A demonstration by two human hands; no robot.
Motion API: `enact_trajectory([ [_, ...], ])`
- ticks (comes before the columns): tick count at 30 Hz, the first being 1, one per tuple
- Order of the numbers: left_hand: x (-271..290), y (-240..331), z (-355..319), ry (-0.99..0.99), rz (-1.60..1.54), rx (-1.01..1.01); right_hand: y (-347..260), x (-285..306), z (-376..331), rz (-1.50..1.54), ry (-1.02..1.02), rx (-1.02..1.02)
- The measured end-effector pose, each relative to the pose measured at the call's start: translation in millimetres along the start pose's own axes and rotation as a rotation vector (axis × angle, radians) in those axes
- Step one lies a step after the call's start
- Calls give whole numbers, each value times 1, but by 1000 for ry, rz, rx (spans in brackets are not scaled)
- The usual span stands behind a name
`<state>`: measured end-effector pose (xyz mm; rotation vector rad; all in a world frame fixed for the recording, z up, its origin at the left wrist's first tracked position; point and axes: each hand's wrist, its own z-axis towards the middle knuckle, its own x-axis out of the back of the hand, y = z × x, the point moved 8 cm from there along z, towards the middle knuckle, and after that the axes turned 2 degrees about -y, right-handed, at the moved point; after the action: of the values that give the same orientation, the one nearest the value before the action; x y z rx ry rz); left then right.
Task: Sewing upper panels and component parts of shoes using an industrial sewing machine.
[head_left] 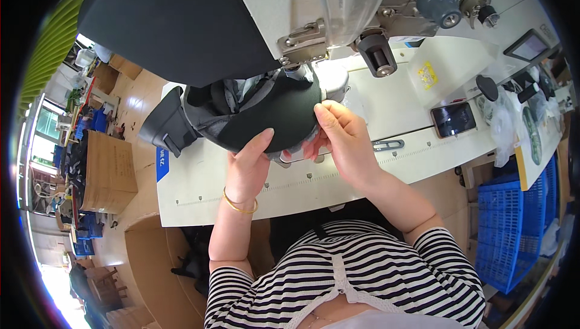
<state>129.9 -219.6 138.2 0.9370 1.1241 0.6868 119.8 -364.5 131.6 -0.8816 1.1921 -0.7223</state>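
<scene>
The left hand (249, 169) and right hand (349, 145) pinch the edge of the dark fabric (272, 114) at the frame's upper centre, under the sewing machine (300, 43), with a phone (453, 119) at right and a blue crate (500, 226) at lower right.

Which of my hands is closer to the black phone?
Right. The right hand is left of the black phone, holding the right side of the dark piece; the left hand holds it farther left.

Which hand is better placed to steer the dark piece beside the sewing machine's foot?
Probably the right hand: its thumb rests on the right side of the dark piece, nearer the foot. The left hand holds the front edge, farther away.
</scene>
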Motion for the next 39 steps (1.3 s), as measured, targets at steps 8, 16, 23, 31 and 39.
enact_trajectory([
  [8, -7, -10, 8, 44, 16, -66, 2, 11, 5, 8, 32, 21],
  [16, -9, -8, 12, 148, 265, -216, -1, 14, 14, -5, 53, 9],
  [23, -26, -12, 11, 168, 363, -236, 5, 19, 16, 5, 69, -6],
  [31, -52, -46, 14, 159, 148, -136, 2, 22, 13, 12, 71, 26],
  [39, -64, -26, -7, 217, 883, -509, -5, 22, 12, -83, 82, 104],
])
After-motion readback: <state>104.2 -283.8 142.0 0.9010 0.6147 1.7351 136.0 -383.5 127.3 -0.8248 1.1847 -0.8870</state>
